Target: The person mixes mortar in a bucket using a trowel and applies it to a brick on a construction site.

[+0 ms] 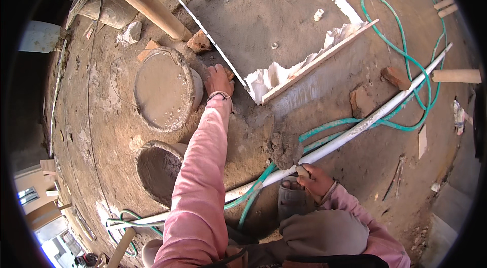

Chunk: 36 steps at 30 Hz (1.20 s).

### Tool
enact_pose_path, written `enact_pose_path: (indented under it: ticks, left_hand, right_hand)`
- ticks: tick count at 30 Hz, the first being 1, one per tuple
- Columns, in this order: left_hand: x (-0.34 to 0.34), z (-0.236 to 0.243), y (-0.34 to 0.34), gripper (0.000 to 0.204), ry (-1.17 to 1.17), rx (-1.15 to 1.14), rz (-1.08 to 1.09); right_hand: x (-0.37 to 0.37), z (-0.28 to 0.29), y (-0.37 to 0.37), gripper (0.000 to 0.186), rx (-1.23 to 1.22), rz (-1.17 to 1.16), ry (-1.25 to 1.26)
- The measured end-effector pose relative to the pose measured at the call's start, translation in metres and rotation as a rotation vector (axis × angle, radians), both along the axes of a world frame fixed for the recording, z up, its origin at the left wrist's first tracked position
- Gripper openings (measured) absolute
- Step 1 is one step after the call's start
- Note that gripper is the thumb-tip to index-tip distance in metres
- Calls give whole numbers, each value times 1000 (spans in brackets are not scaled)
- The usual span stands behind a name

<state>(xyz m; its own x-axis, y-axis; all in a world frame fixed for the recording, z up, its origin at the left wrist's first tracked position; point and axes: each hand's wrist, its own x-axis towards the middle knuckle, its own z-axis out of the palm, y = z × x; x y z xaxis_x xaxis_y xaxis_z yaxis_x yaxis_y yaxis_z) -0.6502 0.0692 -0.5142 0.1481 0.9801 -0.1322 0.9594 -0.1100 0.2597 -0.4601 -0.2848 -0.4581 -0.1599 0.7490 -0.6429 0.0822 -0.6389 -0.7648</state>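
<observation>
Right hand (317, 183) grips a trowel (303, 171) bearing lumpy brown mortar (285, 149); what the left hand (219, 80) holds is unclear.

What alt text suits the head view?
A pink-sleeved left hand is between a bucket of muddy liquid and a square mud patch partly edged with white sheeting; the right hand grips a handle. Green hose and white pipe lie nearby.

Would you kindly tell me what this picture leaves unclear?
In the head view:
Orange piece: partly hidden by the left hand.
Right hand's tool: head obscured by clumped mortar.
Lower bucket: right side behind the pink sleeve.
Wooden pole: top cut off by the upper edge.
</observation>
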Motion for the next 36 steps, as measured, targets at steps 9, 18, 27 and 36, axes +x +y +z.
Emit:
enact_pose_path:
  ticks: [9,18,27,36]
  left_hand:
    - [-5,4,-30,44,-105,60,-168]
    - [-23,-29,4,59,-127,37,-21]
    - [-2,23,1,47,-207,-16,55]
    - [-35,55,-79,50,-76,-383,-50]
  right_hand:
    - [-8,32,17,17,-144,-181,107]
    - [-13,10,-9,17,-97,-82,-81]
    - [-9,12,1,20,-70,-180,89]
    - [-17,37,19,23,-160,-247,156]
